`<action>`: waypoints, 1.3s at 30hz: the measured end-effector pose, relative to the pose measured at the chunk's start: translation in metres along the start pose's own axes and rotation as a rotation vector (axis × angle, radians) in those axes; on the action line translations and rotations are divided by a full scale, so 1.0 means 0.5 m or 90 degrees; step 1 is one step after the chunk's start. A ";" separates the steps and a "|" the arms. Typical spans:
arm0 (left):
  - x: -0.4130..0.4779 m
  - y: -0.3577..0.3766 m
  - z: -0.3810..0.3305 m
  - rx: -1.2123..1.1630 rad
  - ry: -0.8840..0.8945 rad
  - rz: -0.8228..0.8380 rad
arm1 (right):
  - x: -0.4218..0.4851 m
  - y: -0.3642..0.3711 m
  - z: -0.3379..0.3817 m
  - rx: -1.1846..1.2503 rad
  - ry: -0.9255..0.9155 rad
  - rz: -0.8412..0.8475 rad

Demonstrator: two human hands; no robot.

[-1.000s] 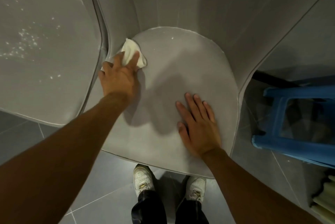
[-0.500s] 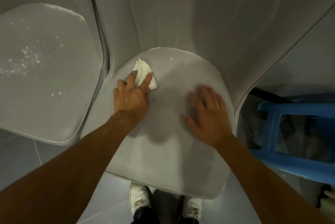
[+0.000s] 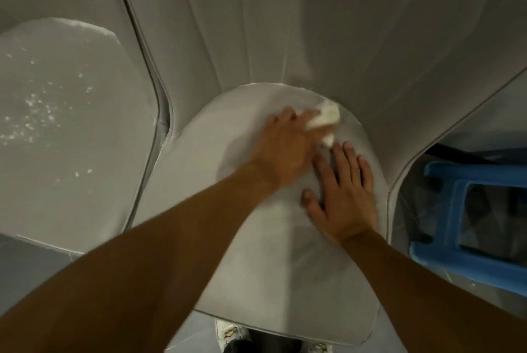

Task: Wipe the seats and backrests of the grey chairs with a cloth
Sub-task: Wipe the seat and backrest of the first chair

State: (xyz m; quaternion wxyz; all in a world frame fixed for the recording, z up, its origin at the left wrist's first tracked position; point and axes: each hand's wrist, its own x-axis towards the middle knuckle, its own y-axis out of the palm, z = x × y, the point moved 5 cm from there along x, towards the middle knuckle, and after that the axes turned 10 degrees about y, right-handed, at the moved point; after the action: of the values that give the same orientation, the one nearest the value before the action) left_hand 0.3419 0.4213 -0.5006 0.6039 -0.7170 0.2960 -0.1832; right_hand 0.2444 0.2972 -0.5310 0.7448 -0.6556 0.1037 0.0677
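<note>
A grey chair stands in front of me, its seat rounded at the back and its ribbed backrest rising behind. My left hand presses a crumpled white cloth onto the back right part of the seat, close to the backrest; the hand is blurred. My right hand lies flat on the seat's right side, fingers straight, just below the cloth. A second grey chair seat at the left carries white specks.
A blue plastic stool stands on the grey tiled floor at the right, close to the chair's edge. My white shoes show under the seat's front edge. The two chairs nearly touch at the left.
My left hand has swept the cloth from the seat's back left to its back right. My right hand stayed flat on the seat's right side. The view has shifted down the chair.
</note>
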 end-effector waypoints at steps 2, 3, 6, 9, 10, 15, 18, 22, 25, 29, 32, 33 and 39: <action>-0.005 -0.001 -0.023 -0.007 0.036 0.018 | 0.000 -0.001 0.000 0.002 0.009 -0.004; -0.008 -0.001 -0.013 -0.001 0.020 0.014 | -0.002 -0.002 0.000 0.013 0.006 -0.008; -0.040 -0.015 0.086 0.026 -0.122 -0.046 | 0.001 -0.007 -0.001 0.042 -0.004 -0.026; -0.125 -0.032 0.186 0.055 -0.309 -0.071 | 0.000 -0.007 0.000 0.041 -0.007 -0.030; -0.147 -0.035 0.194 0.080 -0.327 -0.055 | -0.001 -0.007 0.000 0.043 -0.007 -0.032; -0.114 -0.028 0.174 0.005 -0.416 -0.085 | 0.000 -0.010 0.000 0.045 -0.004 -0.041; -0.053 -0.013 0.149 -0.031 -0.407 -0.110 | 0.000 -0.008 0.000 0.048 -0.006 -0.039; -0.024 -0.003 0.125 -0.011 -0.393 -0.105 | -0.001 -0.009 0.001 0.057 -0.007 -0.051; 0.004 -0.009 0.062 0.023 -0.204 -0.109 | -0.001 -0.009 0.003 0.050 -0.007 -0.049; 0.017 0.001 0.006 0.042 -0.112 -0.059 | 0.000 -0.004 0.002 0.030 0.002 -0.034; -0.015 0.001 0.057 0.092 -0.168 -0.062 | -0.001 -0.006 0.002 0.044 -0.005 -0.046; -0.031 -0.003 0.084 0.105 -0.195 -0.068 | -0.002 -0.007 0.002 0.047 -0.007 -0.051; -0.068 -0.039 0.169 0.092 -0.380 -0.020 | -0.002 -0.009 0.001 0.051 -0.007 -0.054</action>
State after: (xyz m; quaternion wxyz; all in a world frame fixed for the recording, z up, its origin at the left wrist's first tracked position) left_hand 0.3726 0.5091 -0.4957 0.7109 -0.6987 0.0805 0.0052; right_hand 0.2446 0.2972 -0.5264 0.7732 -0.6287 0.0748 0.0356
